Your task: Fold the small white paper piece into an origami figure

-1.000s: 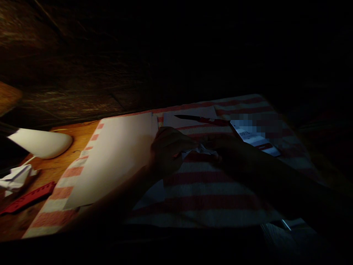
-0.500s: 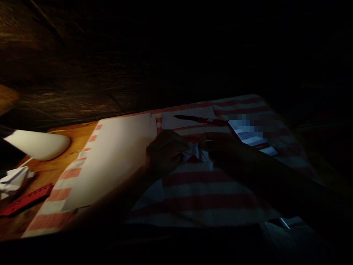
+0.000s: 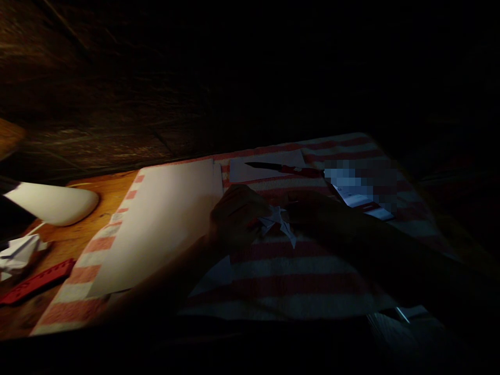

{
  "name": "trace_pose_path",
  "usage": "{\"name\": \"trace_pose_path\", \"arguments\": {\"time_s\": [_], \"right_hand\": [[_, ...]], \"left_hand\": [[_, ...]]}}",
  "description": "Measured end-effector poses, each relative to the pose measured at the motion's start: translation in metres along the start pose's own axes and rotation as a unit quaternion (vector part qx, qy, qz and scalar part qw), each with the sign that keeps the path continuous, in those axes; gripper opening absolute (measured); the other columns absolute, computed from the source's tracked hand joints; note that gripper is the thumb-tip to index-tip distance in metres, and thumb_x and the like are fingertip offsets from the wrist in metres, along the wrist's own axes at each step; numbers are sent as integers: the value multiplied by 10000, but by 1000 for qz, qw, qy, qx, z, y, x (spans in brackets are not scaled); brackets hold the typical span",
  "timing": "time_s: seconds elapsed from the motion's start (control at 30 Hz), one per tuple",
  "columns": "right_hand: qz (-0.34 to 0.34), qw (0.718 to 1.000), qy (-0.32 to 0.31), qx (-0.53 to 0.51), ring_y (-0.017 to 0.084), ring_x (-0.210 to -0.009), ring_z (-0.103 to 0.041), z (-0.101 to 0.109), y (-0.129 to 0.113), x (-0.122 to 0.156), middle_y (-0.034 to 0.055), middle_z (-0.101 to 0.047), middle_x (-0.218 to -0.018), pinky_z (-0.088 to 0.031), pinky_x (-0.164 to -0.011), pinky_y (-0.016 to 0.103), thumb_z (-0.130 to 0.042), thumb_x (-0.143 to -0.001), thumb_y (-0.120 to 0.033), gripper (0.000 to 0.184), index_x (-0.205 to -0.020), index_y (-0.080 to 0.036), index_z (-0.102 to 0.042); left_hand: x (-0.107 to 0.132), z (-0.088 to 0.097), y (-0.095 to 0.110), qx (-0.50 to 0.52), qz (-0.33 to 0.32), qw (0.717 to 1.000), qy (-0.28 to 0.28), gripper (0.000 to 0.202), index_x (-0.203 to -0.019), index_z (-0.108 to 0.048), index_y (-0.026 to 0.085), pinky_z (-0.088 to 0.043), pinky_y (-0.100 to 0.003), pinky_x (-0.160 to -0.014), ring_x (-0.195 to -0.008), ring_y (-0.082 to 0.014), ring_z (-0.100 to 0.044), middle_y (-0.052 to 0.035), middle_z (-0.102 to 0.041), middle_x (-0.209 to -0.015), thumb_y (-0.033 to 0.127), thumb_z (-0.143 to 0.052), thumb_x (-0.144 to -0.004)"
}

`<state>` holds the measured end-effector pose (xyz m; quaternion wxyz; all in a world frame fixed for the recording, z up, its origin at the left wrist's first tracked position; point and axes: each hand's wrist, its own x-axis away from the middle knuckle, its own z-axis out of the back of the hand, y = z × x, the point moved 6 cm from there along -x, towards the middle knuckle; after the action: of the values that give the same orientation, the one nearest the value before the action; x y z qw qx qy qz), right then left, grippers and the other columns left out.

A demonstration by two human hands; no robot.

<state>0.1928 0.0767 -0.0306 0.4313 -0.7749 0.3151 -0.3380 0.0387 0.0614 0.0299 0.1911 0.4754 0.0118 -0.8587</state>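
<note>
A small folded piece of white paper (image 3: 278, 221) with several pointed ends is between my hands, above the striped cloth. My left hand (image 3: 238, 214) is closed, with its fingertips on the paper's left side. On the other side my right hand (image 3: 308, 208) pinches the paper near its upper right; deep shadow hides most of those fingers. Just beyond the hands lies a knife (image 3: 289, 169) with a dark blade and a red handle, its blade over a white sheet (image 3: 269, 161). A lit phone (image 3: 361, 200) rests to the right of the knife.
Large white sheets (image 3: 164, 219) cover the left of the red-and-white cloth (image 3: 281, 284). Another paper corner (image 3: 214, 275) shows by my left forearm. At far left are a white lamp base (image 3: 58, 203), crumpled paper (image 3: 21, 252) and a red ruler-like strip (image 3: 39, 280) on the wooden table (image 3: 113, 183).
The folded paper has turned between my hands, and more of its points show, one aimed down to the right. Both hands have shifted only slightly.
</note>
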Motion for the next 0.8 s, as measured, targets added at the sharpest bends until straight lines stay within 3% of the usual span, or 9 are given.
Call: {"name": "trace_pose_path", "arguments": {"time_s": [0.23, 0.57, 0.7, 0.8], "right_hand": [[-3, 999, 27, -30, 96, -582, -548, 0, -3, 1, -30, -631, -686, -407, -559, 231, -843, -729, -247, 230, -830, -176, -648], [-3, 999, 14, -52, 124, -688, -618, 4, -2, 1, 21, -706, -836, -484, -683, 275, -831, -748, -232, 238, -931, -170, -692], [11, 999, -1, -43, 95, -614, -607, 1, -2, -1, -18, -686, -744, -459, -589, 223, -819, -724, -161, 224, -912, -169, -698], [24, 999, 7, -44, 74, -576, -597, 1, -2, -1, -41, -679, -722, -444, -548, 198, -778, -715, -91, 218, -899, -177, -700]], "left_hand": [[-6, -3, 0, -21, -2, 999, -49, 184, -931, -739, 256, -542, -293, -719, -803, -147, -672, -22, -719, -853, 104, -638, -902], [-6, 3, -1, -23, 13, 999, -42, 211, -940, -747, 254, -544, -291, -724, -798, -142, -679, -24, -721, -880, 89, -618, -913], [-5, 0, 3, -6, 1, 999, -33, 222, -930, -740, 245, -545, -294, -715, -792, -145, -680, -29, -714, -883, 60, -622, -898], [-4, -2, 4, 11, 4, 999, -38, 122, -939, -732, 240, -551, -310, -718, -814, -163, -687, -40, -715, -900, 142, -674, -894]]}}
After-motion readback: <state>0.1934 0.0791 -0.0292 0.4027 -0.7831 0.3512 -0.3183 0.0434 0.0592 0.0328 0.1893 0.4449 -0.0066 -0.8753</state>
